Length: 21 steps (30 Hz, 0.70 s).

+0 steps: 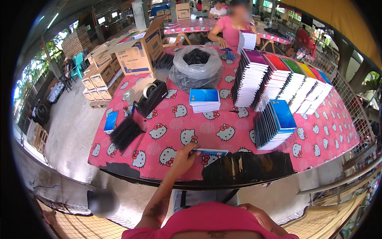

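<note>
Pinching a thin blue notebook [209, 152] flat at the table's [318, 147] near edge, left hand [184, 157] grasps its corner. Right hand out of view; next move probably needs a clean lift.

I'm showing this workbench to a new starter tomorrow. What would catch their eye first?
Most likely the pink cartoon-cat tablecloth covering the whole table, and the long row of spiral notebook stacks with bright covers along its far right. Near the front edge, the left hand touches a small blue notebook; a clear bag of black binding coils sits at the far middle.
</note>
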Tool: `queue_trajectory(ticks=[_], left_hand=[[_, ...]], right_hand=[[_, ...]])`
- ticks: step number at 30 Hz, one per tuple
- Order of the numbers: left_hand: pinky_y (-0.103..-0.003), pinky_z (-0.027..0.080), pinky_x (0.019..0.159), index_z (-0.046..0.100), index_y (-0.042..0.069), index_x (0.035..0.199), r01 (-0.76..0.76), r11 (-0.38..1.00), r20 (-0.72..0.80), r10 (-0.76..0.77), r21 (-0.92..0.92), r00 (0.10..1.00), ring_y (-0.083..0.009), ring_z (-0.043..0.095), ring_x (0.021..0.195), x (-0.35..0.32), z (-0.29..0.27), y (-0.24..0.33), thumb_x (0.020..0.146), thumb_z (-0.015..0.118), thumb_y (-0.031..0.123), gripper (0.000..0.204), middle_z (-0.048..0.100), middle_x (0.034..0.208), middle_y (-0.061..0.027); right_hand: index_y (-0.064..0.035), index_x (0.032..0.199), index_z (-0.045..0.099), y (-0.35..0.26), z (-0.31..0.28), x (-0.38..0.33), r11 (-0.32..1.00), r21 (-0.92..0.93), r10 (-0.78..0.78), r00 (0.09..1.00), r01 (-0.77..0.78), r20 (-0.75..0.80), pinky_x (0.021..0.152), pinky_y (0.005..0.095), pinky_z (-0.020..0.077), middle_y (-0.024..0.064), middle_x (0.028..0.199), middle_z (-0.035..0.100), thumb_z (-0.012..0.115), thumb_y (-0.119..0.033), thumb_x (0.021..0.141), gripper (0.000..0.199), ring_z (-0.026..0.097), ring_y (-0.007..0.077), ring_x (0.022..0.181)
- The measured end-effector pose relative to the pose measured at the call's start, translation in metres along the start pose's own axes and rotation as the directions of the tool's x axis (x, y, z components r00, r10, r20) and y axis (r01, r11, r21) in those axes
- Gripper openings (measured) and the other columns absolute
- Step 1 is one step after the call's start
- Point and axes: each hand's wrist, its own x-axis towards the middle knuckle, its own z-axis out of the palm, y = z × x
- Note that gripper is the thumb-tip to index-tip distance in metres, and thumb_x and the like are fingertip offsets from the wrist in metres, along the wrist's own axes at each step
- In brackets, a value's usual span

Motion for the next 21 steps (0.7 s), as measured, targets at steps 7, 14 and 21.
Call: queue_trajectory(ticks=[7, 14, 21], left_hand=[[-0.036, 0.049, 0.064, 0.064, 0.002, 0.114, 0.166, 0.986, 0.063, -0.164, -0.029, 0.984, -0.0261, 0.062, 0.069, 0.007, -0.006, -0.01, 0.088, 0.07, 0.01, 0.027, 0.066, 0.089, -0.0179], [-0.037, 0.055, 0.076, 0.065, 0.006, 0.116, 0.145, 0.989, 0.091, -0.145, 0.006, 0.985, -0.0251, 0.071, 0.087, 0.005, -0.01, -0.005, 0.089, 0.071, 0.015, 0.029, 0.071, 0.096, -0.0176], [-0.036, 0.057, 0.078, 0.056, 0.007, 0.136, 0.149, 0.984, 0.136, -0.161, 0.093, 0.978, -0.0222, 0.068, 0.092, 0.017, 0.007, -0.048, 0.093, 0.064, 0.015, 0.044, 0.071, 0.105, -0.0109]], right_hand=[[0.0, 0.121, 0.06, -0.072, 0.005, 0.039, 0.988, 0.134, 0.031, 0.948, -0.077, 0.316, 0.092, 0.0305, 0.0515, 0.01, 0.106, 0.065, 0.074, -0.01, 0.086, 0.039, 0.064, 0.0184, 0.1], [-0.0014, 0.126, 0.055, -0.219, 0.042, 0.036, 0.916, -0.084, -0.379, 0.914, 0.393, 0.144, 0.093, 0.0309, 0.0501, 0.0087, 0.111, 0.062, 0.077, -0.012, 0.084, 0.048, 0.061, 0.0181, 0.102], [-0.0029, 0.131, 0.05, -0.279, 0.075, 0.0, 0.769, -0.217, -0.582, 0.799, 0.601, 0.152, 0.094, 0.0314, 0.0487, 0.0075, 0.115, 0.059, 0.079, -0.015, 0.082, 0.058, 0.059, 0.0178, 0.105]])
